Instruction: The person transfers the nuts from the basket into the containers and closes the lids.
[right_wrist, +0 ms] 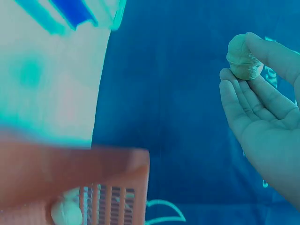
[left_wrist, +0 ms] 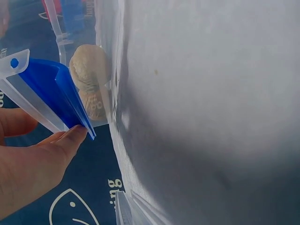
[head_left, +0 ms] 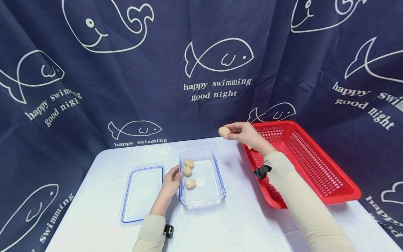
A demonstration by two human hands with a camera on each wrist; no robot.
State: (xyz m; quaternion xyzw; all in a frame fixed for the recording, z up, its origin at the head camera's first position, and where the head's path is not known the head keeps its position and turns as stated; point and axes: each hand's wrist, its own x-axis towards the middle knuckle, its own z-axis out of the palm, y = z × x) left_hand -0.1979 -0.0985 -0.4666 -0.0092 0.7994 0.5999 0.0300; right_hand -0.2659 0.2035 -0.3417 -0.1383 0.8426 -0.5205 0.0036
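In the head view my right hand (head_left: 244, 133) pinches a walnut (head_left: 224, 131) between thumb and fingers, raised near the far left corner of a red plastic basket (head_left: 315, 168). The right wrist view shows the same walnut (right_wrist: 243, 57) at the fingertips. My left hand (head_left: 172, 180) grips the left side of a clear plastic container (head_left: 201, 202), with its fingers at a blue side latch (left_wrist: 56, 89). Inside the container, along its left side, lie three walnuts (head_left: 190, 183). Another walnut (right_wrist: 66, 213) sits in the basket, partly hidden by my right arm in the head view.
A clear lid with a blue seal (head_left: 143, 194) lies flat on the white-covered table (head_left: 104, 182), left of the container. Behind the table hangs a dark blue curtain (head_left: 170, 105) with white fish and lettering. The basket stands at the table's right side.
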